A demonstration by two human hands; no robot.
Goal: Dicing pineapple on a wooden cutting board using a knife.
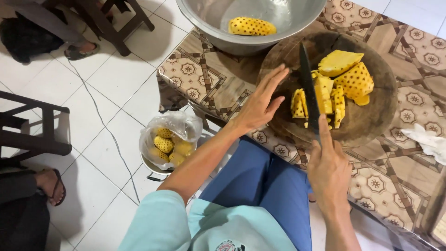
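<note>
— What did the head view show at the middle right of the frame?

— A round wooden board (371, 116) lay on a patterned table (209, 79). On it sat pineapple pieces (344, 79), some cut into slices toward the middle of the frame. The right hand (329, 172), at lower middle right, was clenched around the handle of a knife (307, 88), forefinger laid along its back, the blade standing over the slices.

— And the left hand (262, 102)?

— Released, fingers spread flat at the board's left edge, just beside the slices and gripping nothing.

— Any containers?

— Two. At the top middle a big metal bowl (204, 23) stood on the table, touching the board's upper edge, with one whole peeled pineapple (251, 26) inside. At lower left of middle, on the tiled floor, a pot (155, 168) lined with a clear plastic bag (179, 123) held several more peeled pineapples (169, 146).

— Anything else?

— A white cloth (427, 142) lay at the right edge of the table.
</note>
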